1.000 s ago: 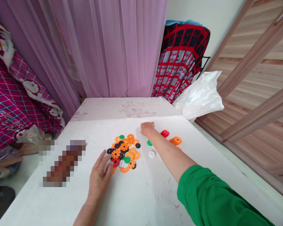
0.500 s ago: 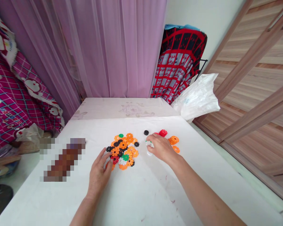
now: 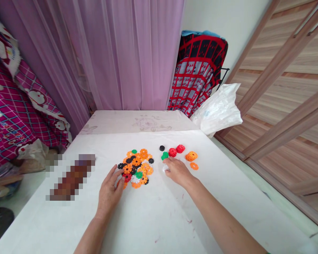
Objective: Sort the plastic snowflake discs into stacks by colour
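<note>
Plastic notched snowflake discs lie in a mixed heap [image 3: 136,170] of orange, black, white, green and red on the white-covered table. My left hand [image 3: 110,190] rests at the heap's left edge, fingers apart, fingertips touching or just over the orange and red discs. To the right, my right hand [image 3: 178,171] is low over the table, thumb and fingers pinched at a white disc [image 3: 165,168]; the fingers partly cover it. Just beyond those fingers sits a green stack [image 3: 164,155]. Behind it are two red stacks [image 3: 172,152] and a black stack [image 3: 162,148].
Orange discs [image 3: 191,156] are stacked at the right, with a single orange disc [image 3: 194,166] nearer. A blurred-out brownish object [image 3: 72,180] lies on the left. A white plastic bag [image 3: 219,109] hangs by the far right table edge; a purple curtain [image 3: 129,56] is behind.
My right hand has lowered with the white disc to the table and come nearer, uncovering the green and red stacks. My left hand stays beside the heap. The view has shifted slightly.
</note>
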`<act>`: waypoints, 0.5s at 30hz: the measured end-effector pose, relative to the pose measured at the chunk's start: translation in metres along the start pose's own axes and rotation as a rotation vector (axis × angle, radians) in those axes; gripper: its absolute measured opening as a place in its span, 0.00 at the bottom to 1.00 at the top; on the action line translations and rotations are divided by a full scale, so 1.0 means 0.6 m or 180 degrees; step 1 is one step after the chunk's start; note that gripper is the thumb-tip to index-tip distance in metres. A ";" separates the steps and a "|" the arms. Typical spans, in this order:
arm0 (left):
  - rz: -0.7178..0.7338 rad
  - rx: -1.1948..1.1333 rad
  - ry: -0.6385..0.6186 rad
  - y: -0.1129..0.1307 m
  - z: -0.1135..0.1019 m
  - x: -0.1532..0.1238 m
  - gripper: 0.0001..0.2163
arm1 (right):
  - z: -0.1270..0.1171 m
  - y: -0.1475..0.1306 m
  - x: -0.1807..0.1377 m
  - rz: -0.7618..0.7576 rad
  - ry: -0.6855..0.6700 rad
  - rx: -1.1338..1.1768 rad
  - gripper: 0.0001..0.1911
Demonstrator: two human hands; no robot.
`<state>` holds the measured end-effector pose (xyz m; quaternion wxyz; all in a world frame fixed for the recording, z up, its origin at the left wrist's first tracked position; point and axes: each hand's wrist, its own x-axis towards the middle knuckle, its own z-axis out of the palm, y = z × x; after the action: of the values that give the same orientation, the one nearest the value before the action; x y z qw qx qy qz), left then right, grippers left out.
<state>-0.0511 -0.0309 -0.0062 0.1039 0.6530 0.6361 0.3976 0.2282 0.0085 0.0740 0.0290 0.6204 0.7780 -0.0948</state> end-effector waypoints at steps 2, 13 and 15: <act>0.0006 0.0014 0.0039 -0.002 0.001 0.000 0.15 | 0.000 0.000 0.002 -0.0045 -0.0033 -0.0017 0.18; -0.0002 -0.0015 -0.0033 0.000 -0.001 -0.001 0.15 | 0.012 -0.002 0.009 -0.0286 -0.0164 -0.0281 0.13; -0.0005 0.0004 -0.0046 0.001 -0.001 -0.001 0.15 | 0.010 -0.002 0.011 -0.0291 -0.0203 -0.0301 0.14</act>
<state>-0.0510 -0.0319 -0.0057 0.1084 0.6555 0.6361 0.3924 0.2249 0.0135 0.0670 0.0787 0.5789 0.8078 -0.0789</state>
